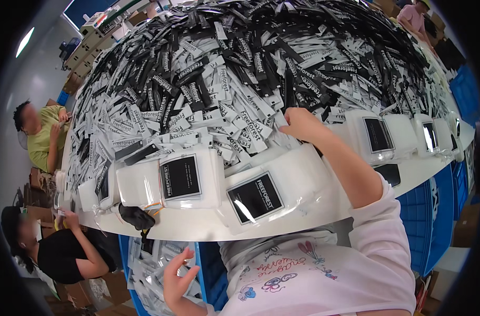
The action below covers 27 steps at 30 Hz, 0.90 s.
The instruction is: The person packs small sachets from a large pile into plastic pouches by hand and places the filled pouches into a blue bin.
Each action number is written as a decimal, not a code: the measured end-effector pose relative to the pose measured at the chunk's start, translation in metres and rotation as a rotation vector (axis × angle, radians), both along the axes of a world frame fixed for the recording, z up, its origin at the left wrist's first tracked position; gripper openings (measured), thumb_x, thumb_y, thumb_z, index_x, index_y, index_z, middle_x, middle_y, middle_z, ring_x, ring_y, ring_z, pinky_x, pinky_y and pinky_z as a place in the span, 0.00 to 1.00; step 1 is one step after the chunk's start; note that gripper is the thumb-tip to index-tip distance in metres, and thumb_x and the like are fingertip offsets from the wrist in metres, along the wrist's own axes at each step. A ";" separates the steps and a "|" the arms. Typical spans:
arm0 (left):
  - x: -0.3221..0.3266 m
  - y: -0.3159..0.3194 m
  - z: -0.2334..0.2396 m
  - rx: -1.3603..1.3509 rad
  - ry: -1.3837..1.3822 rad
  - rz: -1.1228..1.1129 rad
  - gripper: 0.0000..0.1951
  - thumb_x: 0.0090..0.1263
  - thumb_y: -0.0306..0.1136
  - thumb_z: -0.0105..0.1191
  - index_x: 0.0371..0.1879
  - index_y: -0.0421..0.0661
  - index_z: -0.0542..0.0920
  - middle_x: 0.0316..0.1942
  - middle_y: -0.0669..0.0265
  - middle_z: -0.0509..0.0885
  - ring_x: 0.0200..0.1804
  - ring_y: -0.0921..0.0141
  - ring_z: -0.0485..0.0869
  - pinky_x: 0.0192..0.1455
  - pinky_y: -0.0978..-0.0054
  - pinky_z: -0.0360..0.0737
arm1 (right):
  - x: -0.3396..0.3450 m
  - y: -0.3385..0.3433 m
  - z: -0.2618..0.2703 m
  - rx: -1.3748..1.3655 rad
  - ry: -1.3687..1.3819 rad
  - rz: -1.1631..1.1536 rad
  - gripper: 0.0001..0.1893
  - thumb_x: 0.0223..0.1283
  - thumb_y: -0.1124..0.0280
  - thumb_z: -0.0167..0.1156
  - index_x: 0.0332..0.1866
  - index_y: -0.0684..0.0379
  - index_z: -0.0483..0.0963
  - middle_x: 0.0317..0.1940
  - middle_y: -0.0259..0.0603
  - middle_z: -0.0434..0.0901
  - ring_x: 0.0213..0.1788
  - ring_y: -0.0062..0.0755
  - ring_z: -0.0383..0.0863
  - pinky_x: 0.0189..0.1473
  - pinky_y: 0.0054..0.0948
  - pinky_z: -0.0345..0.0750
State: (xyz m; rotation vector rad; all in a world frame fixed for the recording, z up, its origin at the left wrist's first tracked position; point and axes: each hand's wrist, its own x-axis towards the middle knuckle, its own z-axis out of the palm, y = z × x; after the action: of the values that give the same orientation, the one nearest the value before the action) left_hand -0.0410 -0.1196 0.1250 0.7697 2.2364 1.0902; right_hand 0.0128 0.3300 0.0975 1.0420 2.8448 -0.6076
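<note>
A large heap of black and white paper-like stick sachets (224, 83) covers the table. My right hand (305, 124) reaches to the near edge of this heap, its fingertips at the white sachets. Whether it pinches one is hard to tell. Below the table edge, my left hand (178, 278) hangs with thumb and fingers apart and nothing in it. Under that hand is a blue crate (124, 252) with clear packets (161, 272) inside. In front of me lie a clear bag of white sheets with a black label (255, 197) and a similar stack (180, 175) to its left.
More white stacks (370, 136) line the table edge (319, 223) at right, near a dark flat object (388, 174). A black bundle (137, 217) lies at front left. Blue crates (425, 221) stand low at right. Two people (46, 138) (66, 252) work at left, another (413, 21) far right.
</note>
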 end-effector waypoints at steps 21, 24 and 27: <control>0.052 0.183 -0.044 0.079 0.592 -0.544 0.32 0.57 0.34 0.55 0.60 0.35 0.59 0.61 0.51 0.62 0.64 0.57 0.61 0.63 0.58 0.56 | 0.202 -0.121 -0.048 -0.243 1.030 -0.564 0.20 0.62 0.72 0.48 0.57 0.70 0.58 0.25 0.46 0.76 0.17 0.24 0.72 0.25 0.23 0.73; 0.046 0.185 -0.032 0.096 0.526 -0.555 0.27 0.57 0.29 0.53 0.58 0.37 0.63 0.58 0.49 0.66 0.62 0.57 0.64 0.63 0.60 0.58 | 0.207 -0.117 -0.054 -0.089 1.251 -0.503 0.10 0.63 0.73 0.46 0.42 0.69 0.68 0.23 0.40 0.74 0.18 0.21 0.69 0.24 0.19 0.69; 0.044 0.181 -0.035 0.231 0.493 -0.427 0.22 0.55 0.23 0.54 0.51 0.38 0.72 0.49 0.51 0.74 0.52 0.58 0.73 0.53 0.65 0.68 | 0.194 -0.101 -0.051 0.184 1.298 -0.371 0.07 0.63 0.72 0.45 0.34 0.65 0.66 0.22 0.34 0.69 0.19 0.18 0.65 0.22 0.17 0.64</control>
State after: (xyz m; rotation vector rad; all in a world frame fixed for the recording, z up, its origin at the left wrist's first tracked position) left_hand 0.0027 0.0617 0.0899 1.6797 2.1778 1.0311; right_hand 0.2069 0.2294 0.0460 1.6674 3.7852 -1.5444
